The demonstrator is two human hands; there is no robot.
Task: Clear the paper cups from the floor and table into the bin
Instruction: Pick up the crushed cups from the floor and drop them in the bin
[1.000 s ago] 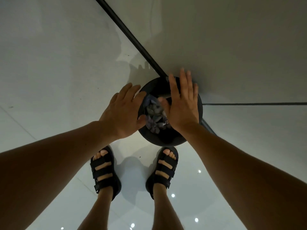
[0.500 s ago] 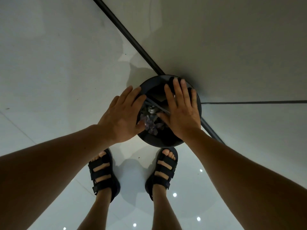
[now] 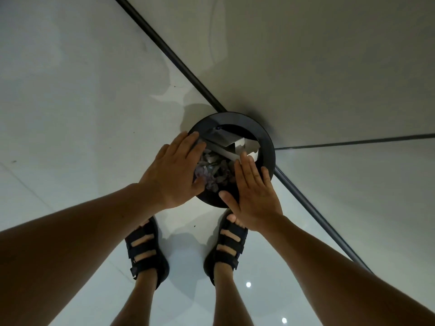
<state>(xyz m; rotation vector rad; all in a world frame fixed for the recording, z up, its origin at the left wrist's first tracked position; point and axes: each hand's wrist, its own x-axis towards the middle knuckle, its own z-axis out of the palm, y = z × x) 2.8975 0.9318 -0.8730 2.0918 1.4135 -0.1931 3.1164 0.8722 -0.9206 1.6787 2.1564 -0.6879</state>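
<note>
The round black bin (image 3: 266,137) with a ring-shaped top is placed on the glossy white floor (image 3: 70,114), and crumpled greyish paper cups (image 3: 213,171) are seen inside its opening. The left hand (image 3: 174,175) is held flat over the left rim and the right hand (image 3: 255,196) over the near right rim. All fingers are stretched out straight and nothing is gripped.

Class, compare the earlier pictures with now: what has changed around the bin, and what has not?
The crumpled cups, earlier held up between both hands, have dropped into the bin. The right hand has drawn back toward the body; both hands are open. The left hand, bin and feet stayed put.
</note>
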